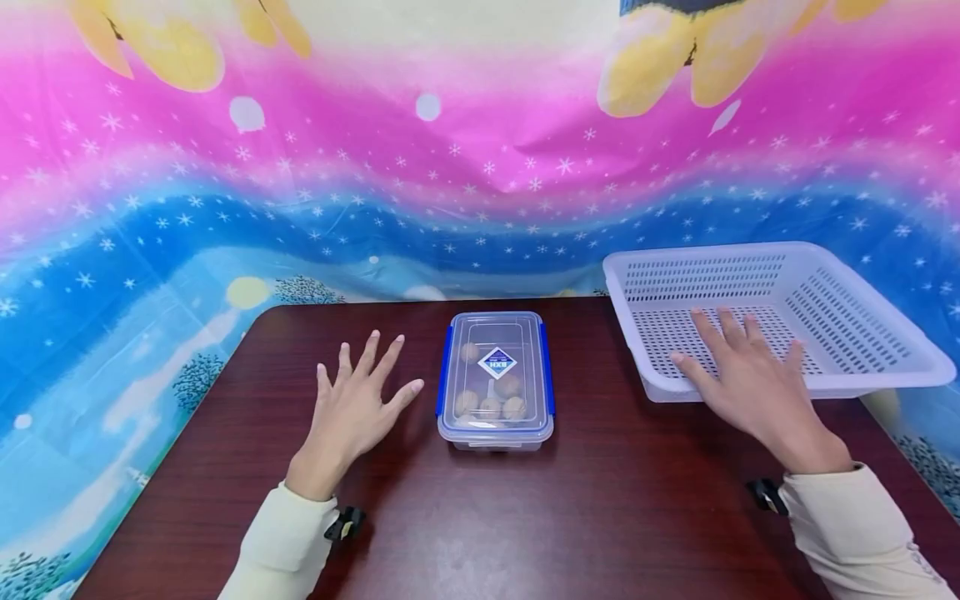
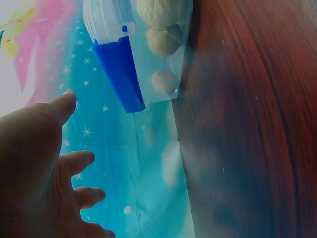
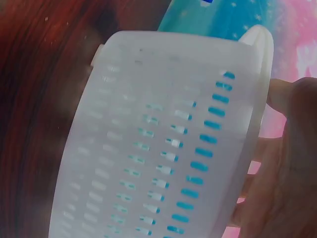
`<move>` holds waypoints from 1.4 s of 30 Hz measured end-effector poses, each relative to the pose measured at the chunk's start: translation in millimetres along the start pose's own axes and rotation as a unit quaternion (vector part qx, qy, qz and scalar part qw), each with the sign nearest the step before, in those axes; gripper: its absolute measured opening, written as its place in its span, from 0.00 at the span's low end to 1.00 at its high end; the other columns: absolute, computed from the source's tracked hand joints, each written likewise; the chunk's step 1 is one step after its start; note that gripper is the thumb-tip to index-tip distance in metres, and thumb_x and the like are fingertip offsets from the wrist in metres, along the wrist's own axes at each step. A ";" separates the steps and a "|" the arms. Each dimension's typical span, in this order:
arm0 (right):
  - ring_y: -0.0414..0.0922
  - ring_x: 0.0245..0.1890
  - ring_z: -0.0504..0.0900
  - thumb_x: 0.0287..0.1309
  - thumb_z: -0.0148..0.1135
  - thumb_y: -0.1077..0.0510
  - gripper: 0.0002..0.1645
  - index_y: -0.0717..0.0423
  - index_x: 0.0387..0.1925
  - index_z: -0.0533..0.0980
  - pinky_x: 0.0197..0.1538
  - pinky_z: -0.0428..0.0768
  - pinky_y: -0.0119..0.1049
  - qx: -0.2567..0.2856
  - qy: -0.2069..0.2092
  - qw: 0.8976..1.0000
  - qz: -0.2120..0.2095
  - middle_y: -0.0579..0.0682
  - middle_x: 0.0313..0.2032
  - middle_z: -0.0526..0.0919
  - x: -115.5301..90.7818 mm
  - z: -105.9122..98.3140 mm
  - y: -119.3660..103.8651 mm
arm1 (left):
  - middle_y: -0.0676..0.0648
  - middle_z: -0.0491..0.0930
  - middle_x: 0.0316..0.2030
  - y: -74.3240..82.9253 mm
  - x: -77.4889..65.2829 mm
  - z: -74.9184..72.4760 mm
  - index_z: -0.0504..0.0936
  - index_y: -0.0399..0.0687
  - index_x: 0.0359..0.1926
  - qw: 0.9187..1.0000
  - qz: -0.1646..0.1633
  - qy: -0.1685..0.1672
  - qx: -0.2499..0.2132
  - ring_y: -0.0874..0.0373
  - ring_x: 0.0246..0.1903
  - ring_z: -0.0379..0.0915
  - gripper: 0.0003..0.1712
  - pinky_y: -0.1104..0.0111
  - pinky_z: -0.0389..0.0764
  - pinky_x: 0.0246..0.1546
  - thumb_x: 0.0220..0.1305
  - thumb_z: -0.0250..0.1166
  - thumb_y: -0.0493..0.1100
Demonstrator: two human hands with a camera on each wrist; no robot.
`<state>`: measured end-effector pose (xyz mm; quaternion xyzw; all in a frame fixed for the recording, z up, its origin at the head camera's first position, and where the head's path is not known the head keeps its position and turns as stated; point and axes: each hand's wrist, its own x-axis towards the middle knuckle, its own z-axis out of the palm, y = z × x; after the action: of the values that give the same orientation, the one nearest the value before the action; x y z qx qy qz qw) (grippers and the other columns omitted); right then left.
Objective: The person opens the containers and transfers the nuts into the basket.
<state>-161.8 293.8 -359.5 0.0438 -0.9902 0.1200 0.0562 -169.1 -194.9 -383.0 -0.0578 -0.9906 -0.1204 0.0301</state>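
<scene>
A clear plastic food container (image 1: 497,333) with blue side clips stands on the table, its lid on. Several round, tan walnuts (image 1: 507,386) show through it, and a diamond label sits on the lid. Left of the container my left hand (image 1: 348,412) hovers with fingers spread, touching nothing. In the left wrist view, the container's blue clip (image 2: 121,74) lies beyond the thumb. My right hand (image 1: 753,383) spreads its fingers over the near rim of a white slotted plastic basket (image 1: 885,381). Whether it touches the rim I cannot tell.
The dark red-brown wooden table (image 1: 600,517) carries both containers. The basket stands at the back right and overhangs the table's right edge. A colourful printed cloth (image 1: 480,167) hangs behind and around the table. A small black camera (image 1: 345,523) sits at each wrist.
</scene>
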 end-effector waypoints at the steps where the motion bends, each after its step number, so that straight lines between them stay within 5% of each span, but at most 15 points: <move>1: 0.76 0.79 0.41 0.76 0.40 0.27 0.50 0.47 0.85 0.44 0.65 0.32 0.87 -0.002 0.003 1.000 -0.004 0.71 0.81 0.47 0.2 0.4 -2.6 | 0.43 0.45 0.85 0.7 -0.1 -0.1 0.49 0.69 0.85 1.000 0.000 0.000 -0.007 0.25 0.80 0.37 0.48 0.26 0.36 0.74 0.71 0.47 0.78; 15: 0.71 0.71 0.68 0.74 0.56 0.36 0.42 0.55 0.78 0.66 0.68 0.50 0.82 -0.018 0.097 0.993 -0.069 0.70 0.71 0.71 0.5 12.1 -44.1 | 0.42 0.59 0.81 15.5 -1.5 10.0 0.58 0.60 0.83 0.998 -0.001 0.027 -0.058 0.36 0.77 0.59 0.44 0.34 0.59 0.73 0.75 0.54 0.69; 26: 0.67 0.70 0.71 0.70 0.64 0.44 0.39 0.59 0.74 0.70 0.73 0.59 0.73 -0.017 0.126 0.984 -0.129 0.70 0.67 0.75 3.3 25.3 -81.6 | 0.45 0.62 0.80 27.7 1.2 22.5 0.58 0.65 0.83 0.985 -0.018 0.018 -0.170 0.41 0.78 0.60 0.39 0.31 0.62 0.70 0.77 0.53 0.65; 35: 0.67 0.70 0.73 0.71 0.63 0.46 0.37 0.59 0.74 0.70 0.74 0.66 0.64 -0.019 0.095 0.981 -0.168 0.68 0.68 0.76 6.3 40.8 -119.2 | 0.46 0.66 0.78 37.6 5.0 37.1 0.60 0.62 0.82 0.954 -0.021 0.017 -0.297 0.42 0.76 0.63 0.37 0.40 0.64 0.74 0.78 0.56 0.60; 42: 0.64 0.72 0.72 0.72 0.62 0.44 0.40 0.56 0.77 0.67 0.71 0.71 0.62 0.043 0.038 0.990 -0.126 0.65 0.72 0.73 7.5 59.5 -138.3 | 0.41 0.67 0.77 44.3 8.8 47.8 0.61 0.55 0.82 0.925 -0.028 0.012 -0.378 0.37 0.72 0.68 0.34 0.45 0.69 0.72 0.80 0.56 0.53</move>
<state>-161.3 145.0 -383.8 0.1657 -0.9679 0.1564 0.1062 -174.6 -139.7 -418.3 -0.0355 -0.8726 -0.4870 0.0147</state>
